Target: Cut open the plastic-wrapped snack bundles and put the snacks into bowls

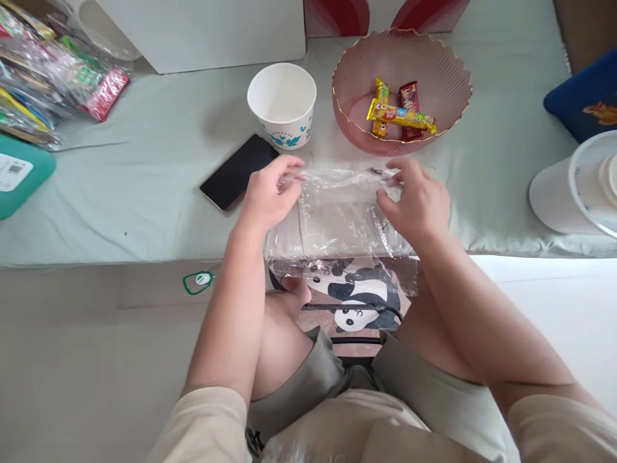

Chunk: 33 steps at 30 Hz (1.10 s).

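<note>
A clear, crinkled plastic bag (337,218) is spread between my hands at the front edge of the covered surface, its lower part hanging over the edge. My left hand (272,193) grips the bag's upper left, thumb and fingers curled. At its upper right, my right hand (417,199) holds the bag in bent fingers, partly hidden by glare on the plastic. Just behind my left hand lies a black phone (240,170). Beyond the bag stand a white paper cup (284,119) with blue leaf prints and a pink ribbed bowl (354,128) containing small wrapped snack bars (405,117).
Packaged items (53,71) and a green box (22,177) occupy the left. A large white box (216,32) stands at the back. On the right are a white bin (559,193) and a blue object (585,93). A panda-printed surface (357,315) shows below, between my legs.
</note>
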Tool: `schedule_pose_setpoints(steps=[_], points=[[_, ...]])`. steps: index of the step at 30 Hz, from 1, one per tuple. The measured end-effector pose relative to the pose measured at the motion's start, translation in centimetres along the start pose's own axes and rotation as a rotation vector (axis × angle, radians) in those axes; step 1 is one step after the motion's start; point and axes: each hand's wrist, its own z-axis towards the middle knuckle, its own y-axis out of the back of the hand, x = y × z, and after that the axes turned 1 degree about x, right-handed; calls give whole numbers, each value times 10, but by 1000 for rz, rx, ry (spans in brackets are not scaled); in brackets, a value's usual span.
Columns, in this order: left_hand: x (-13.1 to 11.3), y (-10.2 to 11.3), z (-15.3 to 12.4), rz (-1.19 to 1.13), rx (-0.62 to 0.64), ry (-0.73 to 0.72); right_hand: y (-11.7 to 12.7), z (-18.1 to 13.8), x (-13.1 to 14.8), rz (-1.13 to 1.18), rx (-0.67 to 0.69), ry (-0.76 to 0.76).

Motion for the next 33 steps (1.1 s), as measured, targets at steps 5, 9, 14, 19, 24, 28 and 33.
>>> schedule_pose_setpoints(steps=[5,9,14,19,24,28,33], points=[[2,-5,4,-106,-86,-63,-1,-1,-7,35,62,-59],[7,-3,8,-134,-190,-26,-2,2,-10,14,60,-82],[18,-4,19,-170,-329,-162,-3,10,-12,-14,-71,-5],[22,-4,22,-184,-372,-258,0,11,-14,-107,-242,64],[17,-1,5,-145,-435,-383,6,1,-10,-106,-264,86],[20,-1,-7,-59,-429,-490,11,-19,-1,-13,-168,151],[26,-1,-15,-102,-405,-582,14,-43,-2,7,-125,216]])
